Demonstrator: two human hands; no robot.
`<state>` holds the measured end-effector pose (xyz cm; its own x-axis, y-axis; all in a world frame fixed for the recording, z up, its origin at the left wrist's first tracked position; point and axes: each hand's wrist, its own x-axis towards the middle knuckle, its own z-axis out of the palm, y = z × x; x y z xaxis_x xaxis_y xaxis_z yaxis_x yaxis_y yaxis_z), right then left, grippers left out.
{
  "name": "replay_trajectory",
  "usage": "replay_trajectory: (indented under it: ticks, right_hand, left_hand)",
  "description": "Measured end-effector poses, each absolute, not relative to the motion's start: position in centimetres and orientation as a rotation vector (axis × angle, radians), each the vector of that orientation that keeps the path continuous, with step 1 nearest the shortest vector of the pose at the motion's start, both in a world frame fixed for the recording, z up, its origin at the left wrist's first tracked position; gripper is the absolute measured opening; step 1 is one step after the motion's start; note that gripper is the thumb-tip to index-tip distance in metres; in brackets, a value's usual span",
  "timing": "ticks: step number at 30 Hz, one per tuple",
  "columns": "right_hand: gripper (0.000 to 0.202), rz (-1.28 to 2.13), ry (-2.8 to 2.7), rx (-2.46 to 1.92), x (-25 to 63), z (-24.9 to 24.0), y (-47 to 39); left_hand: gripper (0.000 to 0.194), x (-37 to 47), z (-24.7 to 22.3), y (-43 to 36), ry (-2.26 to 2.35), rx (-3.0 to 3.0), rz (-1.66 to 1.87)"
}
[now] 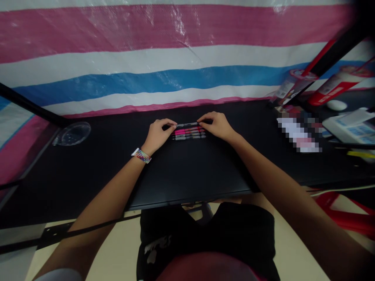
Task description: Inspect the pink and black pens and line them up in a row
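Backdrop: wrinkled plastic sheet (pixel 164 29), pink, white and blue stripes, glossy. Left end of black tabletop (pixel 187 168): clear round plastic container (pixel 76 133), near black pole (pixel 29 104). Right end: clear drink cup (pixel 283 89), red straw (pixel 319 57) slanting out; beside it, red-and-white cup (pixel 326 90). White rounded object (pixel 336 105) near the latter, identity unclear. Farther right, white-and-blue item (pixel 357 125), blurred. Pixelation masks articles between. Below table edge, lower right: red object (pixel 345 222), partly visible.

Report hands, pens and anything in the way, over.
Left hand, right hand pinching opposite ends of farthest pen. Other pens lined up just nearer the body. Clear plastic container off left, red-and-white cup off right, both apart from hands.
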<state>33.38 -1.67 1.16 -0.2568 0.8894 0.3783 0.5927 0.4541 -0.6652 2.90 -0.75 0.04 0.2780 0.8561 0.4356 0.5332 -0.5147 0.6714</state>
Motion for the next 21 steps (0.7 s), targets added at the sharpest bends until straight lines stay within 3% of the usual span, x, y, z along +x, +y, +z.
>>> replay_trajectory:
  ticks: [21]
  right_hand:
    - [0.023, 0.398, -2.111, -1.257, 32.87, 1.73, -2.10]
  left_hand:
    - [0.013, 2.96, 0.45, -1.20, 1.250, 2.302, 1.021]
